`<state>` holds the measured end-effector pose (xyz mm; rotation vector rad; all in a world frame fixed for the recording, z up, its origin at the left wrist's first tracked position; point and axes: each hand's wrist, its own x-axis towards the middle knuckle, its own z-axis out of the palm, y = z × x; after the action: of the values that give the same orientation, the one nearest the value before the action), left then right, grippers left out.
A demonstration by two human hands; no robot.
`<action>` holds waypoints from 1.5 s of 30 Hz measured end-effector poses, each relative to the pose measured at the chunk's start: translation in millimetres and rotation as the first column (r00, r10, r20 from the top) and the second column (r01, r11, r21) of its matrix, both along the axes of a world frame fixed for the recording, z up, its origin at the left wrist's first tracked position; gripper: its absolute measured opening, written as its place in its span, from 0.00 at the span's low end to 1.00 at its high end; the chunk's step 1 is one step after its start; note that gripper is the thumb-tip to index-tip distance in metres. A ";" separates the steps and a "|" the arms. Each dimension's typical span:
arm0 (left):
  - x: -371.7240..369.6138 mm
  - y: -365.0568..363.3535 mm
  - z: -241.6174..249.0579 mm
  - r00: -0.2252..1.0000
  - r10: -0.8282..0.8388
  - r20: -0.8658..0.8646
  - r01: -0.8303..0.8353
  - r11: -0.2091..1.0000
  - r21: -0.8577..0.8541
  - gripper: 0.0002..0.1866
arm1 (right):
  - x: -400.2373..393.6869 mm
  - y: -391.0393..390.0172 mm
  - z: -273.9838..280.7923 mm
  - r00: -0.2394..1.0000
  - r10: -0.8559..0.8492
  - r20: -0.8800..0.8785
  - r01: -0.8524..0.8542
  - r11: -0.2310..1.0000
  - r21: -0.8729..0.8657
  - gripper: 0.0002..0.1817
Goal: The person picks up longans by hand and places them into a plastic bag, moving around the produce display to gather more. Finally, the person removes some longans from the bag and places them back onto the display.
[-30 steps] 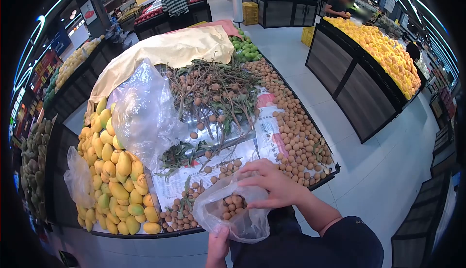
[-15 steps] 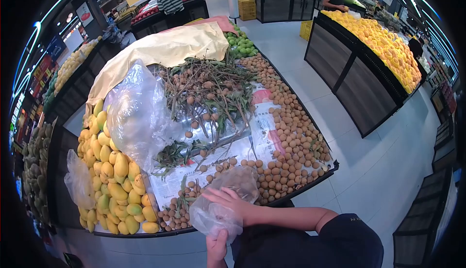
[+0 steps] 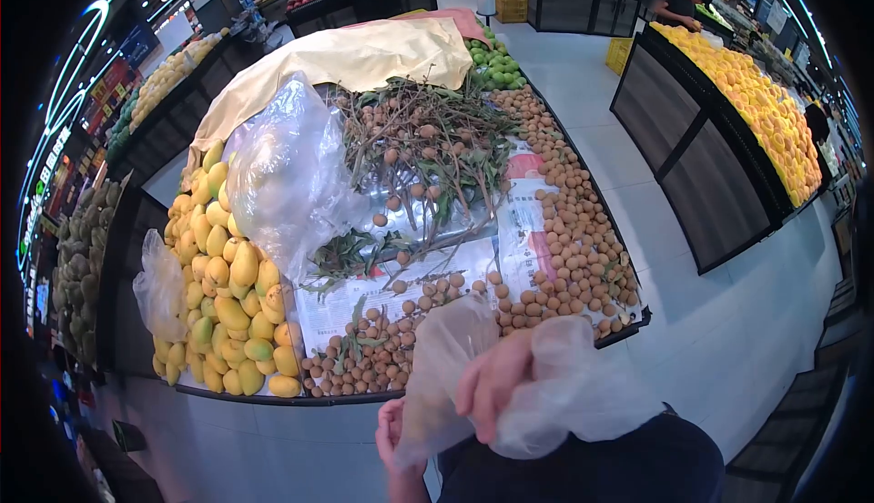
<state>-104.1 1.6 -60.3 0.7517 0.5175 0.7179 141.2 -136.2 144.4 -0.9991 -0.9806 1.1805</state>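
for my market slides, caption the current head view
Hands with a clear plastic bag beside loose round brown fruit and yellow mangoes

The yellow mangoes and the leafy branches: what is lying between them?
In the head view, a crumpled clear plastic bag lies between the mangoes and the branches.

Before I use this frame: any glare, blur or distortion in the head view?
Head view: fisheye distortion, black corners; glare on the clear plastic beside the mangoes and pale reflections on the floor; right hand and its thin bag look soft, possibly motion blur.
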 end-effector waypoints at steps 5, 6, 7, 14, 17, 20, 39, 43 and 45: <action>43.6 -25.6 0.4 0.822 -0.420 0.385 0.570 0.624 -0.535 0.33 | -3.1 18.2 -21.9 0.922 0.211 -0.324 0.027 0.802 0.597 0.12; 51.0 -33.3 -7.4 0.784 -0.532 0.321 0.620 0.631 -0.466 0.33 | 9.7 48.9 -15.7 0.938 0.135 -0.320 0.060 0.845 0.532 0.12; 57.1 -42.2 -16.0 0.734 -0.631 0.251 0.673 0.623 -0.399 0.33 | 17.2 66.4 -15.4 0.947 0.057 -0.315 0.100 0.883 0.459 0.12; 111.5 -97.7 7.0 0.587 -0.769 0.252 0.670 0.287 -0.685 0.32 | -4.2 -82.2 -55.6 0.889 -0.448 -0.096 0.442 0.893 -0.081 0.13; 125.4 -126.4 -15.8 0.426 -0.861 0.278 0.744 0.159 -0.649 0.32 | -52.4 -174.4 -76.6 0.814 -0.580 0.021 0.567 0.788 -0.239 0.13; 139.8 -159.1 -12.3 0.272 -0.931 0.244 0.734 0.037 -0.678 0.35 | -62.5 -236.7 -94.3 0.738 -0.664 0.120 0.658 0.667 -0.350 0.13; 309.5 -418.9 -329.8 -0.021 -0.390 -0.921 0.968 -0.238 0.079 0.23 | -119.3 -622.8 -378.9 -0.358 -0.705 0.612 0.850 -0.518 -0.099 0.16; 309.4 -370.5 -406.8 -0.206 0.258 -0.944 0.736 -0.595 -0.323 0.31 | -169.7 -678.2 -464.6 -0.328 -0.542 0.774 0.650 -0.724 -0.231 0.15; 297.6 -368.2 -410.2 -0.221 0.282 -0.934 0.724 -0.594 -0.351 0.32 | -204.5 -690.1 -497.1 -0.455 -0.663 0.595 0.402 -0.748 -0.528 0.14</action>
<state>193.5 -366.7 -470.4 2.6381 -0.1452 -1.5146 -63.4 -826.3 -352.7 -1.6023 1.2898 -0.2506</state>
